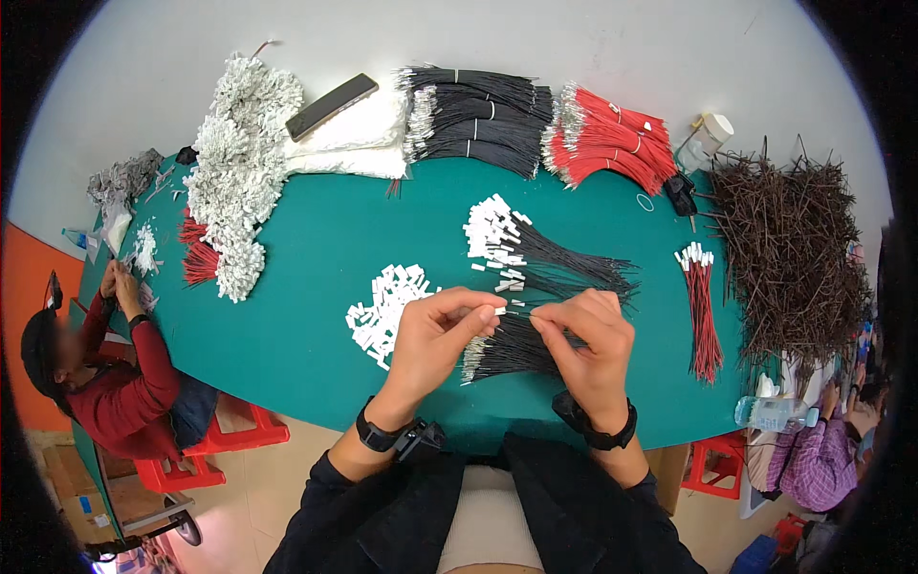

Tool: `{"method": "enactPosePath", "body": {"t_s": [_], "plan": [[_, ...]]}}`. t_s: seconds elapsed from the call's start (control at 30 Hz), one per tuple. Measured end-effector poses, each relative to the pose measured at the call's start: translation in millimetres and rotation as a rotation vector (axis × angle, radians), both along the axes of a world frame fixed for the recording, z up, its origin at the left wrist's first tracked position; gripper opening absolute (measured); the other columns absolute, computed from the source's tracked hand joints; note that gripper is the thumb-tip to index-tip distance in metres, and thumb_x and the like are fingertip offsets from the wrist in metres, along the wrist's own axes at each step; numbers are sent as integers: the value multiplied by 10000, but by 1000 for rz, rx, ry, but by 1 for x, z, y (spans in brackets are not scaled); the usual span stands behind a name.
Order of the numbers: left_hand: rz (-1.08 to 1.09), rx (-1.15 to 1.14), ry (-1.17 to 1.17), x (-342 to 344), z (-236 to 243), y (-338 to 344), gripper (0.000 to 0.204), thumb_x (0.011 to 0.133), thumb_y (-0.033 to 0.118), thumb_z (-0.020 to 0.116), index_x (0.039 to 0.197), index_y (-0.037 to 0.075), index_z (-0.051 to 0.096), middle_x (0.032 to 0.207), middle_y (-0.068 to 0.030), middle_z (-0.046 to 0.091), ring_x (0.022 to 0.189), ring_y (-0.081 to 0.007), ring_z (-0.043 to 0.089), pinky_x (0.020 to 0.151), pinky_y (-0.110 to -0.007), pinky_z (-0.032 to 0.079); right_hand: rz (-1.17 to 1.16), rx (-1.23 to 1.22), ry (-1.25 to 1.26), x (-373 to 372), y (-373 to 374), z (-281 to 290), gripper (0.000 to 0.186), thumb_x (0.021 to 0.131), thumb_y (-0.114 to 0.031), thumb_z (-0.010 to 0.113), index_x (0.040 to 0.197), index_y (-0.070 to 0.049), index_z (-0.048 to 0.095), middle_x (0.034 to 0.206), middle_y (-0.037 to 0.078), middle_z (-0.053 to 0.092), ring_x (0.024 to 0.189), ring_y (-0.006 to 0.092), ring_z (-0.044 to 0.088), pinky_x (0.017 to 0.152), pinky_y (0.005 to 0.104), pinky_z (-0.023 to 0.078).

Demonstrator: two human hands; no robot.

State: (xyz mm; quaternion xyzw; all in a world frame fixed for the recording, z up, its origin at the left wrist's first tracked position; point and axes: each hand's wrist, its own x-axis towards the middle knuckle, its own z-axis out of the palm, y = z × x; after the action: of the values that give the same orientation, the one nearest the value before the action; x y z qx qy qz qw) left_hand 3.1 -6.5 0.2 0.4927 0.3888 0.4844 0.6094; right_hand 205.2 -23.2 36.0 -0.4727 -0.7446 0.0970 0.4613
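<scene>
Between the thumb and index finger of my left hand (430, 340) is a small white connector housing (500, 311). My right hand (593, 344) pinches a thin wire (519, 315), its end close to the housing; whether it sits inside is too small to tell. Loose white housings (390, 301) lie heaped beside my left hand. Under and between my hands rests a bunch of black wires (516, 349) with bare metal ends. Farther off, black wires (569, 256) carry white housings (492, 225) on their left ends.
Across the green table (306, 335), bundled black wires (488, 124) and red wires (612, 143) line the back. White connector harnesses (234, 163) pile up at left, near a seated person (124, 392). Red wires (703, 316) and a brown tangled heap (789, 258) lie right.
</scene>
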Motion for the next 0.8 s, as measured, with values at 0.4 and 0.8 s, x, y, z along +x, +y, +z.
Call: {"method": "enactPosePath", "body": {"t_s": [0.4,0.8], "plan": [[18,-64,-71,0,0,0,136,967,39,686,1064,-31,750,913,-88,747,811,-125,696,762,-264,566,-25,-25,26,-1,-2,-2,143,755,-11,819,857,-71,739,724,26,662,659,196,593,694,342,404],[83,-28,-134,0,0,1,182,862,-98,736,1033,-37,747,1040,-117,724,927,-161,713,845,-266,575,-28,-13,50,-3,-3,-1,142,754,-11,822,861,-70,750,720,28,667,651,195,596,695,342,408]]}}
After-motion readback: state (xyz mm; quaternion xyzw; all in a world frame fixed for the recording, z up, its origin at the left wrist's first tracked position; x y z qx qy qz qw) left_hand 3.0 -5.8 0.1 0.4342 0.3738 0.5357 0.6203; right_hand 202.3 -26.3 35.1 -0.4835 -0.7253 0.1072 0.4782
